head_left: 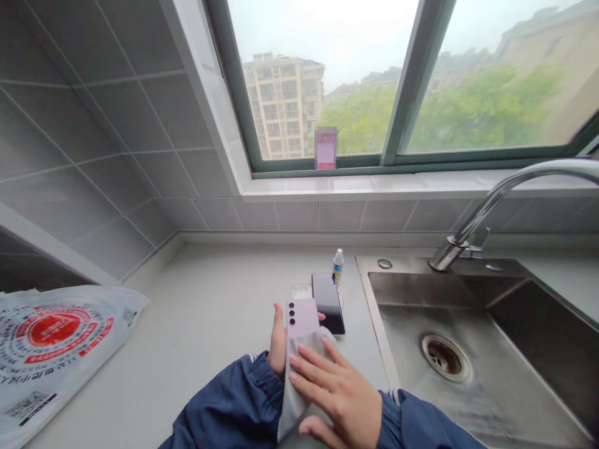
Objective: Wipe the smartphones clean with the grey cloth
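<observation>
Low centre of the head view, left hand (pixel 277 342) grips a pale pink smartphone (pixel 302 318) upright by its edge, camera side facing up, fingers wrapped behind it, thumb on the left side. Right hand (pixel 339 390) lies flat over a grey cloth (pixel 299 386), fingers spread wide and pressing the cloth against the phone's lower half; it grips nothing. Both sleeves dark blue. Just behind the pink phone, a black smartphone (pixel 328 302) lies flat on the grey bench (pixel 206 312), with what looks like a clear phone case (pixel 300 290) beside it, partly hidden. Small dropper bottle (pixel 337 263) stands by the steel sink (pixel 468 349). Chrome faucet (pixel 491 206) on the right. Printed plastic bag (pixel 51 349) far left, well apart.
</observation>
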The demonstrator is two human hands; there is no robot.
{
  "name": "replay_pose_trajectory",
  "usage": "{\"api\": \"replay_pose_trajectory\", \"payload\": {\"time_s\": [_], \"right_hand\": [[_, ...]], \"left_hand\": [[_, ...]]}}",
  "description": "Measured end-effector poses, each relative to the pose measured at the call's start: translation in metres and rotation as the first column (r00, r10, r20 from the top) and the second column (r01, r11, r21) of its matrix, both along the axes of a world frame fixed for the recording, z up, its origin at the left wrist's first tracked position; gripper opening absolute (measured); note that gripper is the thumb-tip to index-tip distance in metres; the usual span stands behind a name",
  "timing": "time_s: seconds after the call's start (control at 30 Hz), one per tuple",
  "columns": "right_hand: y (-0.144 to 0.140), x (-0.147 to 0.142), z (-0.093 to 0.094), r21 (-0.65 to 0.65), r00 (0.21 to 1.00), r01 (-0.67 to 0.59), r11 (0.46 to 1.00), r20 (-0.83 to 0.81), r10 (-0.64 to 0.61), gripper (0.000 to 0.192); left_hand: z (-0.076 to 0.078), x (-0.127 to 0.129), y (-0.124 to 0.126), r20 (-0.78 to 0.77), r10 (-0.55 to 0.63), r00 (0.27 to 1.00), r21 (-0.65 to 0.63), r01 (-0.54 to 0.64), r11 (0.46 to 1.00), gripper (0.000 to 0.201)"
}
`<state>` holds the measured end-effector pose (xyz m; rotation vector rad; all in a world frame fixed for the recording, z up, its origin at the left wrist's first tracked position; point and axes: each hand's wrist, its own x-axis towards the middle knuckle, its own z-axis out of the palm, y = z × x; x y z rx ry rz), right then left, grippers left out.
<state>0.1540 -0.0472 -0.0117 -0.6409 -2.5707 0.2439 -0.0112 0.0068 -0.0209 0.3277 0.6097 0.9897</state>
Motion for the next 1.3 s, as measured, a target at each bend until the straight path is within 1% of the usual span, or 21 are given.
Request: {"api": "replay_pose_trajectory", "payload": {"time_s": [0.07,0.13,0.27,0.37,0.5,0.6,0.8,0.87,0.93,1.03,1.1,1.2,1.3], "right_hand": [[0.001,0.000,0.001,0.028,0.999,-0.043,0.999,-0.004,0.043,0.046],[0.002,0.001,0.003,0.042,0.998,-0.061,0.997,0.002,0.061,0.041],[0.002,0.001,0.004,0.025,1.000,-0.018,1.000,0.007,0.018,0.040],[-0.001,-0.002,0.000,0.024,0.999,0.034,0.999,-0.002,-0.034,0.040],[-0.004,-0.007,-0.009,0.059,0.999,0.038,0.998,0.000,-0.038,0.045],[-0.004,-0.009,-0.012,0.068,0.999,0.045,0.997,0.011,-0.045,0.050],[0.000,-0.003,-0.007,0.051,0.987,0.121,0.991,0.100,-0.126,0.064],[0.003,0.001,-0.004,0.041,0.979,0.150,0.988,0.131,-0.154,0.068],[0.005,0.004,-0.001,0.039,0.973,0.166,0.985,0.158,-0.170,0.070],[0.007,0.006,-0.002,0.058,0.965,0.200,0.978,0.162,-0.207,0.072],[0.007,0.006,-0.006,0.079,0.963,0.231,0.970,0.127,-0.240,0.074],[0.008,0.005,-0.010,0.102,0.957,0.273,0.957,0.070,-0.280,0.079],[0.009,0.005,-0.013,0.108,0.943,0.323,0.940,0.052,-0.330,0.079]], "left_hand": [[0.001,-0.006,0.003,0.015,0.028,0.999,-0.010,-0.028,1.000,0.092],[0.001,-0.009,0.004,0.046,0.019,0.999,-0.018,-0.018,1.000,0.094],[-0.002,-0.010,0.005,0.086,0.007,0.996,-0.019,-0.006,1.000,0.094],[-0.003,-0.007,0.004,0.112,0.003,0.994,-0.028,0.000,1.000,0.092],[-0.002,-0.003,0.001,0.114,-0.001,0.994,-0.054,0.007,0.999,0.089],[-0.001,-0.001,0.000,0.109,0.007,0.994,-0.051,-0.002,0.999,0.087],[-0.002,0.006,0.000,0.001,0.055,0.999,-0.023,-0.055,0.998,0.085],[-0.001,0.009,-0.001,0.041,0.058,0.997,-0.014,-0.057,0.998,0.083],[-0.003,0.011,-0.001,0.118,0.040,0.992,-0.031,-0.037,0.999,0.080],[-0.012,0.011,-0.004,0.220,-0.044,0.974,-0.048,0.056,0.997,0.077],[-0.021,0.010,-0.006,0.271,-0.102,0.957,0.010,0.103,0.995,0.074],[-0.032,0.011,-0.010,0.280,-0.176,0.944,0.169,0.132,0.977,0.068],[-0.032,0.014,-0.014,0.236,-0.199,0.951,0.296,0.125,0.947,0.061]]}}
